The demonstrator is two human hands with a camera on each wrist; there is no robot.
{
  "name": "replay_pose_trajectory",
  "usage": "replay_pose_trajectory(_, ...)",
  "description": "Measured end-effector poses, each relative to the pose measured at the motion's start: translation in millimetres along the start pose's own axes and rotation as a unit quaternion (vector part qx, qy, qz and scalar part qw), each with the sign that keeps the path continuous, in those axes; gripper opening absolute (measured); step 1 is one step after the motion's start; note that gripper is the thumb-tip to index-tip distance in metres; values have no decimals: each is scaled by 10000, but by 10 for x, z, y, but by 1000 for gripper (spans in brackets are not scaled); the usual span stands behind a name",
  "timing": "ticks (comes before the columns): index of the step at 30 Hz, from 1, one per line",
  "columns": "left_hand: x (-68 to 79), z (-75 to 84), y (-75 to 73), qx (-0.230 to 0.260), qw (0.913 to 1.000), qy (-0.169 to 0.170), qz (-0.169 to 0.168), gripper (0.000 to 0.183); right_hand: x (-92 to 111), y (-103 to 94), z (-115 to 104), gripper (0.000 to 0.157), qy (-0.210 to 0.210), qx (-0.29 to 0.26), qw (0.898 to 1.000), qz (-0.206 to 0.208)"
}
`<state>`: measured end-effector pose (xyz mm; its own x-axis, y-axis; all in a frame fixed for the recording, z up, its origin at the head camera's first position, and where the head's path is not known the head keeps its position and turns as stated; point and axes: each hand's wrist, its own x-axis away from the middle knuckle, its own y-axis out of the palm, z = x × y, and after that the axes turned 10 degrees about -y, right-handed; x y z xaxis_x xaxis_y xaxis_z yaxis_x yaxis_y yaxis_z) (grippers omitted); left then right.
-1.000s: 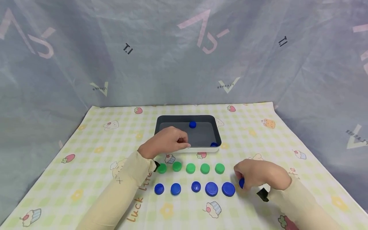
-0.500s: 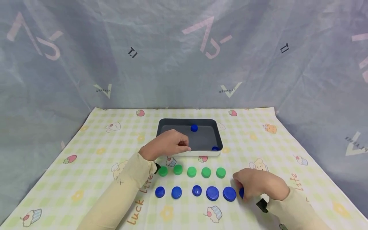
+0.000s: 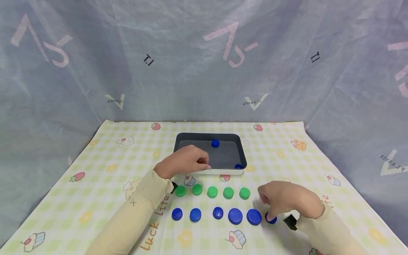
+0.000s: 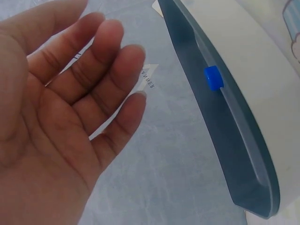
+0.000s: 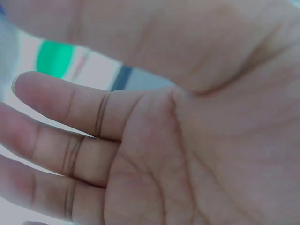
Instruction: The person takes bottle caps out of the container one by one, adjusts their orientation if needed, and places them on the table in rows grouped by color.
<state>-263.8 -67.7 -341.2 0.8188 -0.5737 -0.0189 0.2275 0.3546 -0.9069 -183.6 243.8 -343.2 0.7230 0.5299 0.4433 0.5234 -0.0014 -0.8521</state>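
Observation:
My left hand (image 3: 185,161) hangs over the front left of the dark-lined tray (image 3: 208,171), fingers loosely bent, with nothing in them in the left wrist view. Two blue bottle caps sit inside the tray, one near its back wall (image 3: 215,143) and one in the front right corner (image 3: 238,166). At the right end of the front row lies a blue bottle cap (image 3: 272,220), partly covered by the thumb of my right hand (image 3: 288,198). The right wrist view shows that hand's fingers parted and fairly straight; whether the thumb touches the cap, I cannot tell.
Several green bottle caps (image 3: 212,192) form a row in front of the tray. Closer to me, several more blue caps (image 3: 235,216) of differing sizes make a second row. A checked cloth (image 3: 108,198) covers the table, and a grey curtain (image 3: 178,71) hangs behind.
My right hand has set the blue cap at the right end of the blue row, and its fingers have opened and risen slightly. The left hand keeps its place over the tray.

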Motion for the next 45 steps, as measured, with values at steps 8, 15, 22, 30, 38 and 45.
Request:
replay_pose_trajectory(8,-64,30,16,50,9999,25,-143,16,-10,-299,-297,30,-714,197,9966,356)
replay_pose_trajectory(15,-123,65,69,-163,9985,208,470,8,-62,-334,-386,24,-1389,-293,9894,320)
replay_pose_trajectory(22,-404,124,-5,-633,9925,-115,1041,33,-53,-392,-343,22,-1441,-268,9888,279)
replay_pose_trajectory(30,-971,73,133,-1703,9843,-370,288,34,-44,-426,-314,23,-1564,-336,9868,245)
replay_pose_trajectory(38,-1202,43,359,-2508,9519,-1429,-1029,44,-49,-445,-361,27,-1366,-425,9897,81)
replay_pose_trajectory(45,-1221,103,343,-2218,9451,-1891,-1477,51,-66,-449,-373,31,-1299,-369,9908,41)
